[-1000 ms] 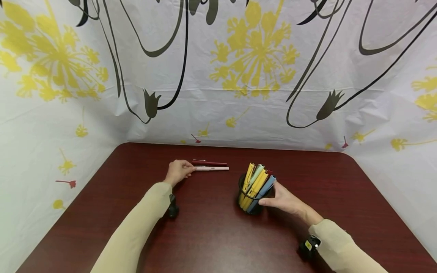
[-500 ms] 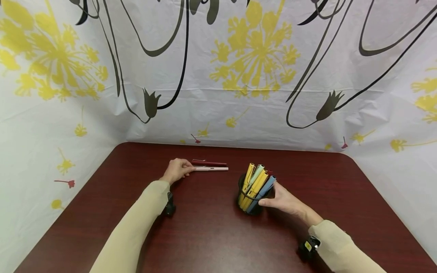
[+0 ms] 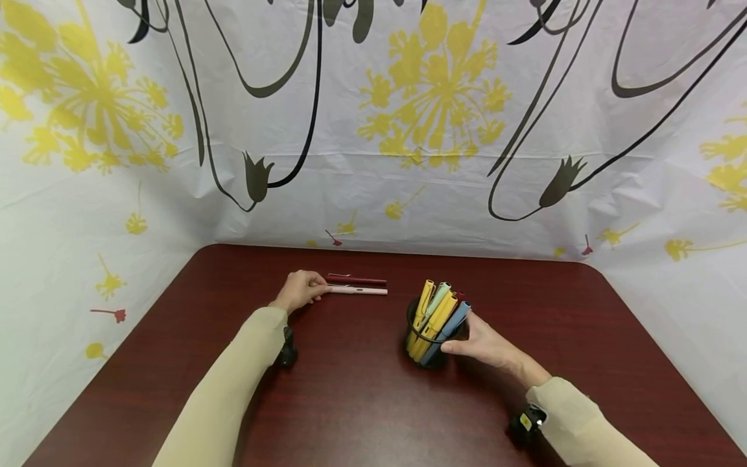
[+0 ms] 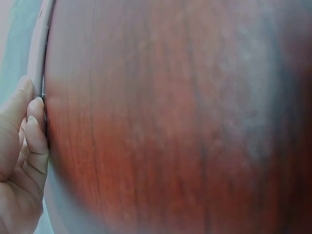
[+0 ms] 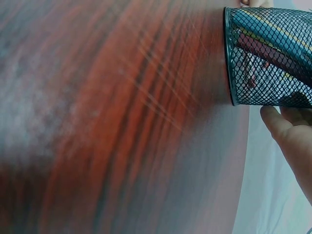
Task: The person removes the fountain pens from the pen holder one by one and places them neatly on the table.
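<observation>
1. My left hand (image 3: 300, 288) pinches the near end of a pale pen (image 3: 364, 291) between thumb and fingers; the pen lies sideways toward the back of the dark red worktop (image 3: 350, 402).
2. Just behind it, roughly parallel, lies a dark red pen (image 3: 363, 282); the left wrist view is too cramped for me to tell whether my fingers touch that one too.
3. My right hand (image 3: 487, 340), well apart from my left, grips the side of a black mesh cup (image 5: 261, 90) standing on the worktop.
4. In the cup lean two yellow pens (image 3: 440, 318), a pale green pen (image 3: 436, 299), a blue pen (image 3: 455, 321) and something dark red, mostly hidden.
5. Behind hangs a white sheet (image 3: 344, 130) printed with yellow and grey flowers.
</observation>
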`<action>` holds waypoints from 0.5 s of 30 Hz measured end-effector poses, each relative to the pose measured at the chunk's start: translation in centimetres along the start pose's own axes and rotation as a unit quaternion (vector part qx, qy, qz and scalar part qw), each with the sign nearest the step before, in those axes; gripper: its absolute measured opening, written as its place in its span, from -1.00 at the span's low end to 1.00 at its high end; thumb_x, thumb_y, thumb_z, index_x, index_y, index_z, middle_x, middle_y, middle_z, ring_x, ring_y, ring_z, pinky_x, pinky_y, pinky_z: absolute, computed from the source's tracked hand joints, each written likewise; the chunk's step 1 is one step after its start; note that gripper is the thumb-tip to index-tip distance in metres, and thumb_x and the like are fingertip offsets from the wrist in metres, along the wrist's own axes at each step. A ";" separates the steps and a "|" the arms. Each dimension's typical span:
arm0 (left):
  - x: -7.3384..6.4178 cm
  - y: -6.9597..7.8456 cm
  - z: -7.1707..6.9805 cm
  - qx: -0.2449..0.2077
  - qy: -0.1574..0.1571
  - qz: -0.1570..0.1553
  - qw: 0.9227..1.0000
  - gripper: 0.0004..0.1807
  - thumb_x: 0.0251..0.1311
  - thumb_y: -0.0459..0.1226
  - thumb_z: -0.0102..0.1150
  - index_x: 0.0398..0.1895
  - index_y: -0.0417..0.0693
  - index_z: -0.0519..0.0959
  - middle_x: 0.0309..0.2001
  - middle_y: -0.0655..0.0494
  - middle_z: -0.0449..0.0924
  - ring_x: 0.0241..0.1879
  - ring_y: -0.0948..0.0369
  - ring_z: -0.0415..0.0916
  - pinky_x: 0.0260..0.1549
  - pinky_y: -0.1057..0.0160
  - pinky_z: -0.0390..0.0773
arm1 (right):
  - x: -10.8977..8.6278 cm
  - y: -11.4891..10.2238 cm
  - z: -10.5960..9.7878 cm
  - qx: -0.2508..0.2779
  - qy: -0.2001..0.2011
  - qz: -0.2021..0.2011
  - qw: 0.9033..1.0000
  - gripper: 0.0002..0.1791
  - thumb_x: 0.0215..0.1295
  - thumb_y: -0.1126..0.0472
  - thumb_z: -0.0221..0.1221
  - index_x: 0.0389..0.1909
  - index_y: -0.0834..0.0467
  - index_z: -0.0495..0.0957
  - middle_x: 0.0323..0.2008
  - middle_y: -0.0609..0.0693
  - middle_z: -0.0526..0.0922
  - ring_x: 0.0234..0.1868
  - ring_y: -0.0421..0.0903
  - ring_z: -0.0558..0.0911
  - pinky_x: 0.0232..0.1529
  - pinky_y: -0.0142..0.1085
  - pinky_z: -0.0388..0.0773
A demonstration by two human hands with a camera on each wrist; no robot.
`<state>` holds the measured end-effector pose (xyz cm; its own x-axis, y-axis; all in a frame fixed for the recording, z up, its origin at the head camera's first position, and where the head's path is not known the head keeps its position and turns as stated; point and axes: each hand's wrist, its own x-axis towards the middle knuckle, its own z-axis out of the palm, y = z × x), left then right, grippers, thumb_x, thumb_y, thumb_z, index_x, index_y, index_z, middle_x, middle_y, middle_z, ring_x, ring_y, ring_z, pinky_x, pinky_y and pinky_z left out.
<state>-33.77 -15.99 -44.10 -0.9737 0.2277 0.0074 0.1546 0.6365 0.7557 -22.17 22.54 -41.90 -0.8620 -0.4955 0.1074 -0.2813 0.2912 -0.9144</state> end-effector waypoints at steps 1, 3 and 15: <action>0.0 0.0 0.0 -0.001 0.000 -0.001 1.000 -0.84 0.19 -0.24 0.24 -0.27 -0.16 0.65 -0.50 0.02 0.63 -0.50 0.24 0.55 -0.53 0.30 0.57 | 0.0 -0.1 0.0 0.002 0.000 0.003 1.000 -0.21 0.13 0.27 0.29 0.33 0.29 0.09 0.17 0.23 0.40 0.12 -0.43 0.38 0.11 -0.60 0.22; 0.0 -0.1 0.0 -0.002 0.000 -0.004 1.000 -0.84 0.19 -0.24 0.23 -0.26 -0.15 0.65 -0.49 0.02 0.63 -0.49 0.23 0.55 -0.52 0.30 0.57 | -0.1 -0.2 0.0 0.004 -0.001 0.010 1.000 -0.20 0.14 0.27 0.29 0.33 0.28 0.09 0.18 0.23 0.39 0.11 -0.43 0.39 0.11 -0.60 0.23; 0.2 -0.4 0.2 -0.004 0.006 -0.013 1.000 -0.83 0.20 -0.21 0.23 -0.25 -0.13 0.65 -0.53 0.06 0.62 -0.54 0.24 0.54 -0.56 0.30 0.56 | -0.1 -0.1 0.1 -0.004 0.005 0.013 1.000 -0.20 0.13 0.26 0.30 0.33 0.29 0.09 0.17 0.22 0.40 0.12 -0.43 0.38 0.11 -0.61 0.22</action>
<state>-34.01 -16.09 -44.52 -0.9794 0.2018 -0.0043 0.1277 0.6362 0.7609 -22.00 22.52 -41.87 -0.8731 -0.4794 0.0882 -0.2630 0.3108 -0.9134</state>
